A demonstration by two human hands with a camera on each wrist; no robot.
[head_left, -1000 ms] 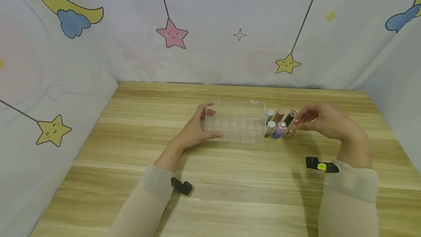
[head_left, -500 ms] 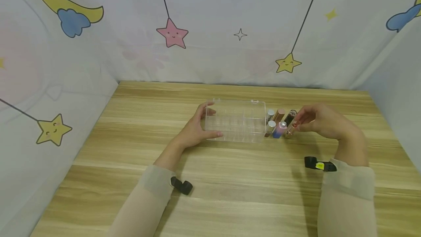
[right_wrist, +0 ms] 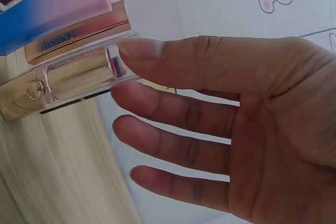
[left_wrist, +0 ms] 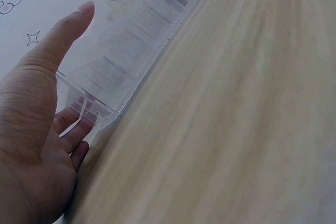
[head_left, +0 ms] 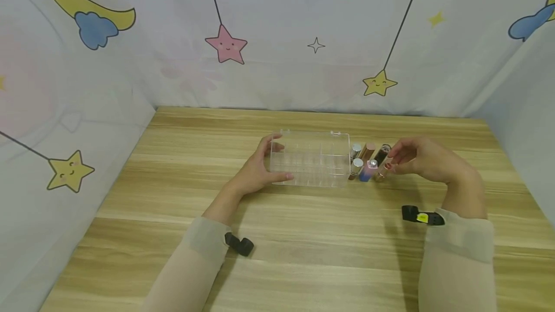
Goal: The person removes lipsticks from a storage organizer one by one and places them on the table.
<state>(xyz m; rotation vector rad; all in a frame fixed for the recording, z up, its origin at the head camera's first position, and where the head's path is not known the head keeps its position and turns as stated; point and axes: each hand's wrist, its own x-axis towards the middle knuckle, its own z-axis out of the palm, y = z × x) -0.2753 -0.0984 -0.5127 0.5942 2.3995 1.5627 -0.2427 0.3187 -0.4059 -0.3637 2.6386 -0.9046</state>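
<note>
The left hand [head_left: 256, 172] holds the left end of a clear divided plastic box [head_left: 310, 167], thumb in front and fingers behind. In the left wrist view, the thumb lies along the near side of the box [left_wrist: 105, 77]. A gold lipstick with a clear cap [right_wrist: 68, 80] stands on the table at the right end of a small group. My right hand [head_left: 429, 158] pinches its cap between thumb and index finger; the other fingers are extended below in the right wrist view. Beside it stand a pink-and-blue lipstick [head_left: 368, 171] and a dark tube [head_left: 382, 154].
Two silver-capped tubes, one nearer [head_left: 357, 165] and one behind, and a rose-gold lipstick [head_left: 367, 151] stand between the box and the right hand. The wooden table [head_left: 312, 244] meets a printed curtain [head_left: 282, 76] at the back.
The right hand has lowered the gold lipstick slightly; it was tilted a second ago and now stands beside the pink-and-blue one. The left hand and the box have not moved.
</note>
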